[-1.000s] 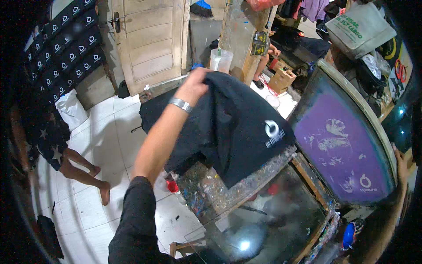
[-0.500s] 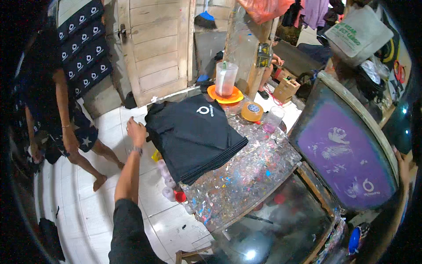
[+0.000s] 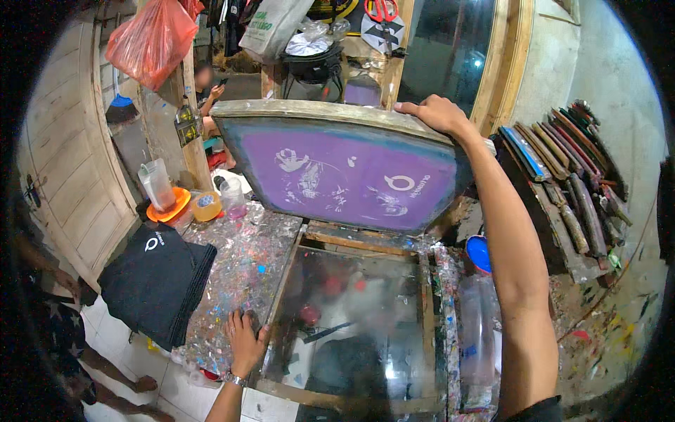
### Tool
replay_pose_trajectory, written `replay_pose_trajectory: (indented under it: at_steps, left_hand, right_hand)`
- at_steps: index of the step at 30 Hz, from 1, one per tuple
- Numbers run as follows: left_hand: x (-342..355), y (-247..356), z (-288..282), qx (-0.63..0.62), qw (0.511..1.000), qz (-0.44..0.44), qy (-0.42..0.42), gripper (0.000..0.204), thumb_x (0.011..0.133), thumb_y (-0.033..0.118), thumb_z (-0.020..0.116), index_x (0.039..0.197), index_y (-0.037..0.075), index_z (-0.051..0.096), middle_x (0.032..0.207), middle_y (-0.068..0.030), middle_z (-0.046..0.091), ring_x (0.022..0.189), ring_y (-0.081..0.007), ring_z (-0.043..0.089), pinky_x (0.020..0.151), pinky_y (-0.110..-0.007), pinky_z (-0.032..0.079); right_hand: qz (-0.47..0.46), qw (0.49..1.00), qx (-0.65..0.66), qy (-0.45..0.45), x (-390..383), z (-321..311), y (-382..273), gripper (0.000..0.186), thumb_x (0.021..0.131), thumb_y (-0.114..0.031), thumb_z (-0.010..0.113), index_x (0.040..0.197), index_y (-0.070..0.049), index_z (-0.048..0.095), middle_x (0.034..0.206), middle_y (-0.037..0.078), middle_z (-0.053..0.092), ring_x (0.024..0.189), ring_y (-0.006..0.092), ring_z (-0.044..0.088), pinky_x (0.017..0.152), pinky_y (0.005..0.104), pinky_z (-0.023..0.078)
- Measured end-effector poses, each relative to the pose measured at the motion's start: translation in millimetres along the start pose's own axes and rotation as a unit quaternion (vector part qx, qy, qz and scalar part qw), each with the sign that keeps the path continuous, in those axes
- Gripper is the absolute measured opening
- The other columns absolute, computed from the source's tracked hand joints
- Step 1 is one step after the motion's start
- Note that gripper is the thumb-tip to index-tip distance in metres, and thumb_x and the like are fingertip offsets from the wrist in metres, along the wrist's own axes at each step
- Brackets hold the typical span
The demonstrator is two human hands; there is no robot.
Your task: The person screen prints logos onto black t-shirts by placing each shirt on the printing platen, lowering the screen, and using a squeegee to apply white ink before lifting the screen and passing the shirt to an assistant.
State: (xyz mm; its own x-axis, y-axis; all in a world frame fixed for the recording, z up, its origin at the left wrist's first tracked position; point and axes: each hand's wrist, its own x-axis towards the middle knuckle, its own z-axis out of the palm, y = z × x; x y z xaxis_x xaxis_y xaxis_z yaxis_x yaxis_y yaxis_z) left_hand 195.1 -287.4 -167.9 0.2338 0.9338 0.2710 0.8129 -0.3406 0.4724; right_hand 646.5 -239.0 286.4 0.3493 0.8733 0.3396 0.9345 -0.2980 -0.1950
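- The right hand grasps the top rail of a screen-printing frame, its fingertips hidden behind the wood.
- The screen-printing frame stands tilted up at the far edge of a glass pane, its purple mesh facing the wearer, pale designs showing through.
- The left hand grips nothing; it rests palm down, fingers spread, on the paint-spattered tabletop, just beside the glass pane.
- The glass pane, set in worn wood, reflects a bright lamp.
- Left on the tabletop lies 1 stack of black fabric, a white ring emblem on top.
- Beyond it are 1 clear jug on an orange plate, 1 tape roll and 1 clear cup.
- Right of the screen-printing frame, wooden-handled squeegees lie in rows against a stained wall.
- At left, a red plastic bag hangs near a panelled door; a bystander's bare legs show on white floor tiles.
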Motion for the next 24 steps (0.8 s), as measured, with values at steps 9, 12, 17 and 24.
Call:
replay_pose_trajectory:
  at_steps: [9,12,17,24]
  left_hand:
    - [-7,24,-6,0.12,0.992,-0.005,0.025,0.058,0.089,0.037,0.052,0.13,-0.002,0.044,0.142,-0.0268,0.036,0.136,-0.0432,0.027,0.113,-0.053,0.018]
    - [0,37,-3,0.127,0.992,-0.012,0.016,0.059,0.089,0.037,0.052,0.131,-0.002,0.043,0.143,-0.0257,0.037,0.137,-0.0423,0.026,0.113,-0.053,0.018]
    - [-3,23,1,0.12,0.992,-0.011,0.033,0.057,0.089,0.037,0.054,0.129,-0.002,0.045,0.141,-0.026,0.038,0.135,-0.0428,0.028,0.113,-0.053,0.019]
    - [8,37,-14,0.119,0.992,-0.007,0.03,0.053,0.088,0.037,0.058,0.125,-0.001,0.049,0.136,-0.0262,0.043,0.132,-0.0428,0.034,0.109,-0.052,0.027]
  right_hand:
    - [-0.041,0.998,0.04,0.017,19,-7,12,0.096,0.063,-0.079,0.058,0.107,0.005,0.067,0.115,0.029,0.062,0.109,0.0412,0.06,0.094,0.0439,0.046]
    - [-0.044,0.998,0.039,0.024,32,-2,23,0.093,0.064,-0.078,0.059,0.108,0.004,0.068,0.115,0.026,0.063,0.11,0.0401,0.06,0.095,0.043,0.045]
    - [-0.074,0.996,0.058,-0.01,47,7,15,0.093,0.065,-0.079,0.058,0.106,0.004,0.068,0.113,0.026,0.064,0.107,0.0393,0.061,0.093,0.0438,0.046]
    - [-0.13,0.986,0.101,-0.004,74,10,63,0.05,0.094,-0.044,0.048,0.12,-0.006,0.065,0.082,0.007,0.069,0.071,0.0156,0.061,0.077,0.0311,0.049]
